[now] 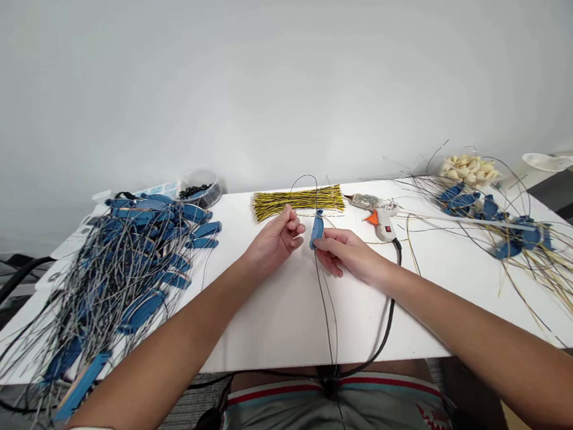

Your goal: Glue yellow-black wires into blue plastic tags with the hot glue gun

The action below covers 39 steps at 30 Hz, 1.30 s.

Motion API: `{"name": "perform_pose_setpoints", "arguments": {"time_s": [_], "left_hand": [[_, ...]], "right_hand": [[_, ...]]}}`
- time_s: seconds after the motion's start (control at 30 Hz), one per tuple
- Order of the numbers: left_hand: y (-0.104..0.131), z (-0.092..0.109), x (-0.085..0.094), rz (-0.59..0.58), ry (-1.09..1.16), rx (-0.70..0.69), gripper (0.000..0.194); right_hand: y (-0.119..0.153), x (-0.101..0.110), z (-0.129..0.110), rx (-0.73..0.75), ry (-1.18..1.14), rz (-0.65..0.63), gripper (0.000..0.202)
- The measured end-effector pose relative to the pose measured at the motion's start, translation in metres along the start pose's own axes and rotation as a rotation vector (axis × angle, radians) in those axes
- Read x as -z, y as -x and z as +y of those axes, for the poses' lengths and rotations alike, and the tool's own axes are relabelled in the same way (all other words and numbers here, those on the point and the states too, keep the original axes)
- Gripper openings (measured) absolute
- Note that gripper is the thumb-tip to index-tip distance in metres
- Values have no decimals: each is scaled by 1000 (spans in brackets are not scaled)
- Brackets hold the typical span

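Upright between my hands is a small curved blue piece (317, 230) with thin dark wires running out of its top and bottom. My right hand (342, 250) pinches its lower right side between thumb and finger. To the left, my left hand (278, 239) is raised with its fingers curled and its thumb near the index finger; whether a thin wire lies between them is too small to tell. Behind the hands lies a bundle of yellow-and-black wires (298, 202). A white glue gun (381, 217) with an orange trigger rests to the right of it.
A large heap of blue pieces with grey wires (134, 255) covers the left side. Behind it stands a round tub of black parts (200, 189). More wired blue pieces (524, 238) and a bowl of pale pieces (468, 169) are at the right. A black cable (390, 320) crosses the front edge.
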State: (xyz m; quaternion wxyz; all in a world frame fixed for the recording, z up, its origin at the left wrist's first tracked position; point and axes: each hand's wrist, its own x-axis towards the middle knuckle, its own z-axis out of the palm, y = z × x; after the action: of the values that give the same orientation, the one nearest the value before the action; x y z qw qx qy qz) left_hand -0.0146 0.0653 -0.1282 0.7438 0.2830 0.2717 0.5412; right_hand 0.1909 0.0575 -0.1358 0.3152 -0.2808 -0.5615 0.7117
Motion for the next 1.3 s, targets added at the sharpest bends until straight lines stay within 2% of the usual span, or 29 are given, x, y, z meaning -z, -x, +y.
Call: {"name": "perform_pose_setpoints", "arguments": {"time_s": [0.23,0.3,0.4,0.43,0.5,0.7,0.93,1.17,1.3], "left_hand": [[1,0,-3,-44,-57,28,57],[0,-2,-4,-35,-97,21,53],[-3,-5,-2,3,-112,-4,28],[-4,-6,-1,13,-108,-11,25],[-5,-7,2,17,-95,-16,32],[-7,-8,3,12,-48,-7,21],[-6,-7,1,-38,-67,54,33],[-4,-8,-3,-53,-172,16,21],[-3,-7,-5,-87,-235,26,29]], "right_hand": [[0,1,1,-4,0,-5,31],[0,1,1,-7,-3,-6,30],[0,0,1,-13,-6,0,28],[1,0,0,-15,-6,2,28],[1,0,0,-18,-9,6,27],[0,0,1,-5,-13,-2,27],[0,1,1,-11,-20,0,26],[-1,2,3,-8,-16,-8,29],[-2,2,4,-9,-18,-5,29]]}}
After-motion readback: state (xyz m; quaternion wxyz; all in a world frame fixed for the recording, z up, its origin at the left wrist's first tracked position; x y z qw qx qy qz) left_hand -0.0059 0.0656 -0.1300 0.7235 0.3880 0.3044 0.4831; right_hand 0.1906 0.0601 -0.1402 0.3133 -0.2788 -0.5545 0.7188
